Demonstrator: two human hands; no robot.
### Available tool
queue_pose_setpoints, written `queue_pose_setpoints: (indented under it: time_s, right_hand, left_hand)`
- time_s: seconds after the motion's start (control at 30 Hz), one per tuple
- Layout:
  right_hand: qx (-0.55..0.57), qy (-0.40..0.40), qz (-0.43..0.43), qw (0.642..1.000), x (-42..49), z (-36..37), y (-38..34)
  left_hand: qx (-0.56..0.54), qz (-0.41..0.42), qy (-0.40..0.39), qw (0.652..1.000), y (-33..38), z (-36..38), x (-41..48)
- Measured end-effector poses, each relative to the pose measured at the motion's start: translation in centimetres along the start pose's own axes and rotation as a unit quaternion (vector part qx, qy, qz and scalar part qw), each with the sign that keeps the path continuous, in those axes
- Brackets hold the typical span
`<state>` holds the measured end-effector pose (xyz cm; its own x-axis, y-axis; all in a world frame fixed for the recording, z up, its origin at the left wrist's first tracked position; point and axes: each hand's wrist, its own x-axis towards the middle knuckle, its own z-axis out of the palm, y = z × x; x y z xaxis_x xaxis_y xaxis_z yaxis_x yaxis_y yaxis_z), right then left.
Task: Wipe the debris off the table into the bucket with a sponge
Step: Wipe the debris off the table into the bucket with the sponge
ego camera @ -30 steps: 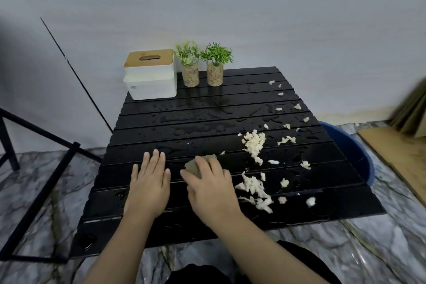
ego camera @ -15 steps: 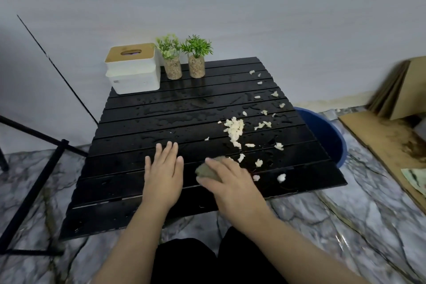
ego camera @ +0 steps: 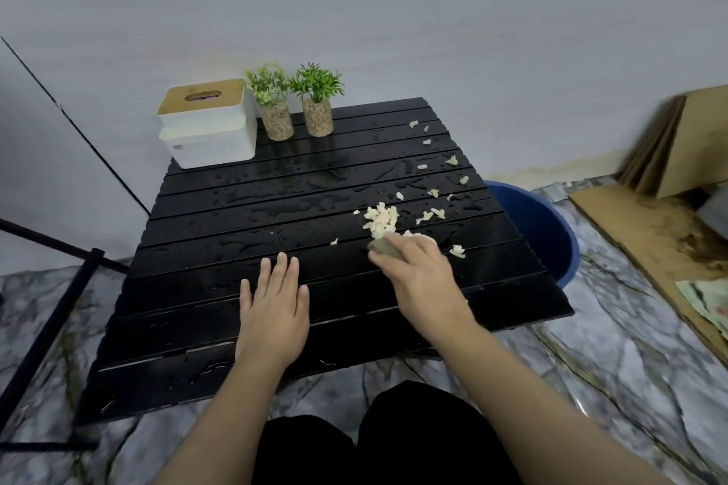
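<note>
A black slatted table (ego camera: 236, 232), wet with droplets, carries pale debris. One clump of debris (ego camera: 380, 220) lies right of centre, and small bits (ego camera: 433, 193) trail toward the far right corner. My right hand (ego camera: 421, 276) is shut on a grey-green sponge (ego camera: 384, 246), pressed to the table just below the clump. My left hand (ego camera: 275, 303) lies flat and open on the near slats, left of the right hand. A blue bucket (ego camera: 543, 232) stands on the floor against the table's right edge, partly hidden by it.
A white tissue box with a wooden lid (ego camera: 205, 124) and two small potted plants (ego camera: 275, 102), (ego camera: 317, 100) stand at the table's far left. A black metal frame (ego camera: 51, 311) stands to the left. Cardboard (ego camera: 669, 146) leans on the wall at right. My dark-clothed knees (ego camera: 374, 441) sit below the table.
My right hand has slid the sponge rightward and away from me, up to the clump; the debris near the front edge is no longer seen there. The view has shifted. My left hand stays flat.
</note>
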<state>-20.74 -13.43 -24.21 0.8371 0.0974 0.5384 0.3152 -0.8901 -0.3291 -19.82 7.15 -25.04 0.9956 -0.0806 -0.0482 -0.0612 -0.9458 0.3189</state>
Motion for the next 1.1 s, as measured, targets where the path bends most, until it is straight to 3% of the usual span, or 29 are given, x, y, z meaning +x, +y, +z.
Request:
queue_pose_setpoints:
  time_s: [0.17,0.23,0.5,0.6,0.73,0.9,1.1]
  right_hand:
    - [0.001,-0.11,-0.194,0.975,-4.1,1.1,-5.0]
    - [0.004,-0.108,-0.18,0.978,-3.8,1.4,-4.0]
    - [0.0,-0.053,0.008,0.999,3.1,0.6,4.4]
    - [0.038,-0.013,-0.031,0.999,3.2,1.6,1.9]
    - [0.049,-0.087,-0.147,0.984,0.8,3.9,-4.2]
    - [-0.016,-0.108,-0.186,0.976,3.2,5.9,-3.4]
    - [-0.026,-0.056,-0.016,0.998,8.3,7.4,1.7]
  left_hand:
    - [-0.008,0.003,0.002,1.0,-0.1,0.0,0.1]
    - [-0.014,0.004,0.001,1.0,-0.1,0.0,0.1]
    - [-0.035,0.013,0.022,0.999,0.3,-0.9,3.4]
    - [-0.036,0.003,0.033,0.999,-0.4,-1.8,6.8]
    - [-0.006,-0.024,0.024,0.999,-2.3,-2.5,10.1]
    - [0.006,-0.019,0.005,1.0,-3.2,-1.7,10.4]
    - [0.0,-0.012,0.004,1.0,-3.2,-1.7,10.3]
